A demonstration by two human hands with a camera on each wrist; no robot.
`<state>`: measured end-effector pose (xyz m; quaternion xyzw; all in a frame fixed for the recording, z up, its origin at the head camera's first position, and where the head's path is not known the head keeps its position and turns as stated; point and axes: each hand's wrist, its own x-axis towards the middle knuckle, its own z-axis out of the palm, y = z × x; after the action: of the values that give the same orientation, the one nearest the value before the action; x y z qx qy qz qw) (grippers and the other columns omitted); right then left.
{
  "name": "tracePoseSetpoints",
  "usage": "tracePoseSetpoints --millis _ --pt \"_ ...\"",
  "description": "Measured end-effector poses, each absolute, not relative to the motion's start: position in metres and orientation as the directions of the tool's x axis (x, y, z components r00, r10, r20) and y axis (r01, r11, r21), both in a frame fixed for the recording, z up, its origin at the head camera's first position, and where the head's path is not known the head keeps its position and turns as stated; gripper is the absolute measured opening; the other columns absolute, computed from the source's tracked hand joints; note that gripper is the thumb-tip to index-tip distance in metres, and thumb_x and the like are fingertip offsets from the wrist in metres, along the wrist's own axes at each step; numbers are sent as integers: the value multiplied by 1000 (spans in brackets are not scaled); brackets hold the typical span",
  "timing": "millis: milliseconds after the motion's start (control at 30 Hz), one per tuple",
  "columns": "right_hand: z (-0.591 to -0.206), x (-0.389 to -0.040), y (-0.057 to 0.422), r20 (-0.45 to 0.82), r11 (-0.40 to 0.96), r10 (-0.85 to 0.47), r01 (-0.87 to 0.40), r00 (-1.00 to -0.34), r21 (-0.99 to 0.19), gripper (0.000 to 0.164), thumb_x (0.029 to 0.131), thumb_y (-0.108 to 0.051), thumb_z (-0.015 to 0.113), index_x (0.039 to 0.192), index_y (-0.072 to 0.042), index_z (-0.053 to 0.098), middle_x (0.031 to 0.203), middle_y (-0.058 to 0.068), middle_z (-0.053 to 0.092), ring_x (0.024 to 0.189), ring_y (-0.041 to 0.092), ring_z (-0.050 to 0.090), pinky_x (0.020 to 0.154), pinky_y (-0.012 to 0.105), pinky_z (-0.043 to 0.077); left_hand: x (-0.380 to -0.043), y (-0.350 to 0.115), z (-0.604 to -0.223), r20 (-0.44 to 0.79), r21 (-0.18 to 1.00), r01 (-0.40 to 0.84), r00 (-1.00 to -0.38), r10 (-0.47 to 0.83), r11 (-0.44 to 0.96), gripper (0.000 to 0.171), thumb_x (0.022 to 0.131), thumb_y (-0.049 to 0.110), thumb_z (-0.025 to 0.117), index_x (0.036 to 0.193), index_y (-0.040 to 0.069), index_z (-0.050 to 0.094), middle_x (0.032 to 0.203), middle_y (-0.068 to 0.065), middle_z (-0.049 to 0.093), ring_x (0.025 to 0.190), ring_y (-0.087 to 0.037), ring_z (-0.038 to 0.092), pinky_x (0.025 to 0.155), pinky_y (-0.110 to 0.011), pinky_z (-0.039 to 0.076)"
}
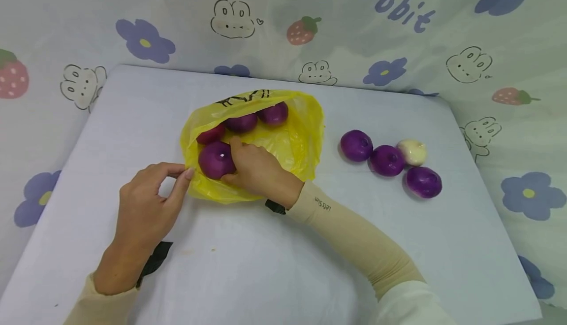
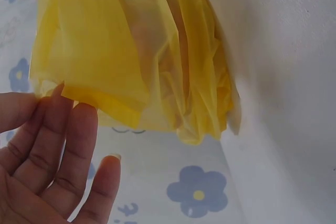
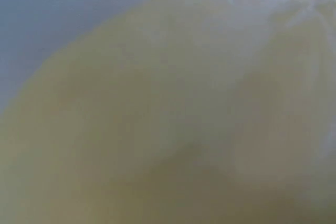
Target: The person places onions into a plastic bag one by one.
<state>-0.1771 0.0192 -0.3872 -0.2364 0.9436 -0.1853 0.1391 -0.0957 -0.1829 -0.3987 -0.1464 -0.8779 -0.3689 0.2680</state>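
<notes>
A yellow plastic bag (image 1: pixel 315 133) lies on the table with its mouth spread towards me. My left hand (image 1: pixel 148 204) pinches the left edge of the mouth between thumb and fingers, and the left wrist view shows the fingertips on the thin yellow plastic (image 2: pixel 94 40). Reaching inside over the near rim, my right hand (image 1: pixel 257 170) grips a purple onion (image 1: pixel 214 161) at the bag's left side. Behind it in the bag sit a redder onion (image 1: pixel 210 134) and two purple onions (image 1: pixel 273 114). Blurred yellow plastic (image 3: pixel 157 103) fills most of the right wrist view.
Right of the bag, three purple onions (image 1: pixel 356 146) and a pale whitish onion (image 1: pixel 412 152) lie grouped on the white table (image 1: pixel 248 276). A patterned cloth (image 1: pixel 274 0) with rabbits, flowers and strawberries hangs behind the table's far edge.
</notes>
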Motion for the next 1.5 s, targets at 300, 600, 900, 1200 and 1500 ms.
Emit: tracePoseSetpoints --millis 300,600,900,1200,1500 --pt "-387 -178 26 -158 797 -520 -410 -840 -445 56 96 -32 77 132 -5 45 98 5 64 82 18 63 76 28 54 -96 -183 -400 577 576 456 -815 58 678 18 85 0 84 99 -6 74 92 -18 75 87 -36 69 95 -4 33" --pt "-389 -179 31 -144 810 -502 -405 -853 -425 43 96 -25 78 124 -7 50 93 5 64 78 18 62 67 29 51 -97 -181 -402 584 578 461 -810 53 673 18 85 -1 84 98 -6 74 91 -18 75 86 -36 69 93 -5 33" --pt "-391 -178 33 -131 800 -494 -390 -859 -456 41 96 -27 78 119 -6 51 87 4 61 74 18 59 64 27 49 -98 -181 -399 602 569 467 -798 45 677 20 81 -3 85 97 -8 74 90 -21 74 87 -40 69 96 -3 32" --pt "-394 -176 36 -134 796 -491 -382 -861 -469 47 96 -34 77 123 -4 53 91 3 61 77 17 60 65 24 49 -98 -181 -399 604 573 476 -796 49 667 21 80 -5 86 96 -9 73 91 -23 74 87 -40 69 97 -3 33" --pt "-391 -171 42 -114 775 -525 -419 -843 -473 57 96 -36 77 133 1 52 97 2 61 81 17 60 71 24 50 -97 -181 -399 597 570 467 -801 50 676 19 82 -2 85 97 -8 73 91 -22 74 86 -40 69 95 -3 32"
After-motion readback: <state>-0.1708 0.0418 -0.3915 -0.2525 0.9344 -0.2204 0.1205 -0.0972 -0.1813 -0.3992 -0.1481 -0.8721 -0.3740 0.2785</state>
